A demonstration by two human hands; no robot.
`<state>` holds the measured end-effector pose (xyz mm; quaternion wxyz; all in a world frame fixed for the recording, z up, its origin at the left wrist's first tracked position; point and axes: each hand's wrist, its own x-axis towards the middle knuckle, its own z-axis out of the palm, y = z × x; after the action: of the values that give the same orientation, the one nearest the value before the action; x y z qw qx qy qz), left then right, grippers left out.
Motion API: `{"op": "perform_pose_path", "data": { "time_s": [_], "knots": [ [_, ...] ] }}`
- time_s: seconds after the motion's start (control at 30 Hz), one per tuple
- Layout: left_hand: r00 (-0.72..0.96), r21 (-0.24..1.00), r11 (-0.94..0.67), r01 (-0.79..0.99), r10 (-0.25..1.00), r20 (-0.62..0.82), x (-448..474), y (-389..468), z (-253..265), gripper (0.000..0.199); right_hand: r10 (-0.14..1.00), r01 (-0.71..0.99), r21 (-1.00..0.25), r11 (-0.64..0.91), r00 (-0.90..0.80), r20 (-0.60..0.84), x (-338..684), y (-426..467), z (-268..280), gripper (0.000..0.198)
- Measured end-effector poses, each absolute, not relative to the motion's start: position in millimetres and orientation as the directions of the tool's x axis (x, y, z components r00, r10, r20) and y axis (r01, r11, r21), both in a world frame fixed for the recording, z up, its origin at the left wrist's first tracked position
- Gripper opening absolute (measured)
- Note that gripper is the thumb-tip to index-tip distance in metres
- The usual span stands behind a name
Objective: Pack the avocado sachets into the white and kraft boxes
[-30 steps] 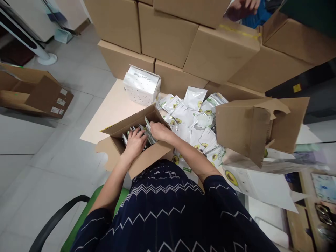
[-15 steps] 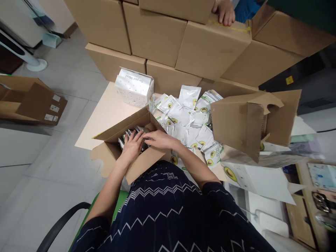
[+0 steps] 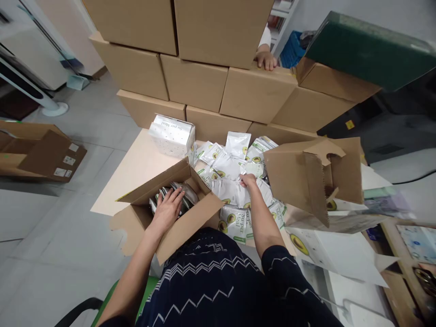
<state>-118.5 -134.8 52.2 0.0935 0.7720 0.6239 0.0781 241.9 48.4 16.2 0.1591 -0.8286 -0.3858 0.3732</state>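
Observation:
My left hand [image 3: 168,209] lies with fingers spread over the dark and silvery pouches [image 3: 187,193] packed inside an open cardboard box [image 3: 190,227]. That box sits at the near edge of the table, its flaps folded outward. Over the pile of loose white pouches with avocado pictures [image 3: 235,220], my right hand [image 3: 248,180] is closed on the upper edge of a white pouch [image 3: 241,194]. The fingertips are partly hidden, but the pouch edge meets them.
A white printed carton [image 3: 172,136] stands on the table [image 3: 119,181] behind the box. Stacked cardboard boxes [image 3: 194,84] form a wall at the back, where another person's hand [image 3: 266,59] rests. An opened cardboard box [image 3: 289,172] lies at the right.
My right hand has left the box and moved right to the pouch pile, closing on a pouch. My left hand stays on the packed pouches. The view has shifted slightly.

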Motion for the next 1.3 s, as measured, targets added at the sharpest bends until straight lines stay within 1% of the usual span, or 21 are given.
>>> {"op": "perform_pose_path", "data": {
  "time_s": [0.07,0.13,0.2,0.3,0.47,0.53,0.6,0.67,0.73,0.87,0.93,0.97,1.03,1.07,1.13,1.17,1.2,1.23,1.27,1.3],
  "knots": [
    [0.207,0.244,-0.201,0.949,0.978,0.002,-118.4,-134.6,52.6,0.048,0.723,0.479,-0.542,-0.691,0.447,-0.527,239.2,49.4,8.9,0.010],
    [0.204,0.244,-0.196,0.950,0.979,-0.008,-118.3,-134.5,53.0,0.048,0.709,0.454,-0.545,-0.705,0.469,-0.526,238.9,50.2,3.2,0.010],
    [0.201,0.243,-0.192,0.951,0.979,-0.015,-118.2,-134.4,53.2,0.048,0.717,0.453,-0.558,-0.695,0.485,-0.501,241.5,49.8,-0.8,0.007],
    [0.201,0.244,-0.191,0.951,0.979,-0.018,-118.3,-134.5,52.7,0.048,0.758,0.491,-0.582,-0.648,0.490,-0.430,246.5,47.4,-1.7,0.005],
    [0.211,0.241,-0.202,0.949,0.977,-0.014,-119.0,-135.0,51.6,0.049,0.857,0.584,-0.647,-0.490,0.457,-0.237,247.7,51.7,22.1,0.013],
    [0.212,0.238,-0.203,0.950,0.977,-0.012,-118.9,-135.2,52.0,0.049,0.901,0.641,-0.667,-0.378,0.421,-0.107,247.7,55.4,41.2,0.019],
    [0.211,0.236,-0.201,0.951,0.977,-0.015,-118.5,-135.4,52.8,0.049,0.937,0.731,-0.639,-0.240,0.345,0.044,247.3,56.4,60.7,0.022],
    [0.211,0.236,-0.202,0.951,0.977,-0.016,-118.1,-135.4,53.7,0.048,0.957,0.812,-0.563,-0.155,0.265,0.119,244.7,53.1,74.2,0.025],
    [0.211,0.236,-0.202,0.951,0.977,-0.015,-117.8,-135.4,54.4,0.048,0.972,0.848,-0.506,-0.156,0.224,0.077,239.4,46.2,76.9,0.030],
    [0.205,0.238,-0.193,0.952,0.978,-0.025,-117.2,-135.3,55.5,0.047,0.973,0.842,-0.488,-0.228,0.185,-0.136,230.6,30.6,58.8,0.041],
    [0.203,0.247,-0.188,0.951,0.979,-0.035,-116.6,-135.3,55.8,0.047,0.959,0.837,-0.480,-0.261,0.169,-0.227,231.9,24.4,55.2,0.040],
    [0.201,0.253,-0.185,0.950,0.979,-0.039,-116.3,-135.3,55.9,0.047,0.957,0.836,-0.482,-0.261,0.157,-0.246,233.5,21.1,58.9,0.036],
    [0.201,0.262,-0.183,0.948,0.979,-0.045,-115.6,-135.4,56.0,0.047,0.971,0.809,-0.547,-0.218,0.124,-0.204,235.8,12.1,79.3,0.032],
    [0.202,0.263,-0.183,0.947,0.978,-0.047,-115.3,-135.4,56.2,0.047,0.984,0.767,-0.618,-0.172,0.101,-0.149,235.1,5.5,95.5,0.033],
    [0.205,0.261,-0.185,0.947,0.977,-0.051,-114.8,-135.5,56.9,0.047,1.000,0.613,-0.789,-0.028,0.025,-0.016,226.4,-12.5,134.3,0.041],
    [0.206,0.260,-0.186,0.948,0.977,-0.053,-114.7,-135.5,57.6,0.047,0.998,0.522,-0.851,0.054,-0.043,0.037,217.7,-23.3,154.0,0.044],
    [0.207,0.260,-0.186,0.948,0.977,-0.055,-114.6,-135.4,58.4,0.047,0.989,0.457,-0.881,0.124,-0.129,0.072,205.7,-34.6,171.7,0.045],
    [0.209,0.260,-0.188,0.947,0.976,-0.057,-114.6,-135.3,59.2,0.047,0.970,0.439,-0.881,0.178,-0.229,0.082,190.8,-45.7,186.1,0.043],
    [0.212,0.262,-0.190,0.946,0.975,-0.059,-114.6,-135.2,60.0,0.047,0.938,0.468,-0.854,0.228,-0.340,0.064,173.4,-55.6,196.1,0.041],
    [0.214,0.263,-0.192,0.945,0.975,-0.059,-114.5,-135.0,60.8,0.046,0.899,0.531,-0.799,0.282,-0.438,0.026,154.3,-63.8,201.3,0.038]
  ]
}}
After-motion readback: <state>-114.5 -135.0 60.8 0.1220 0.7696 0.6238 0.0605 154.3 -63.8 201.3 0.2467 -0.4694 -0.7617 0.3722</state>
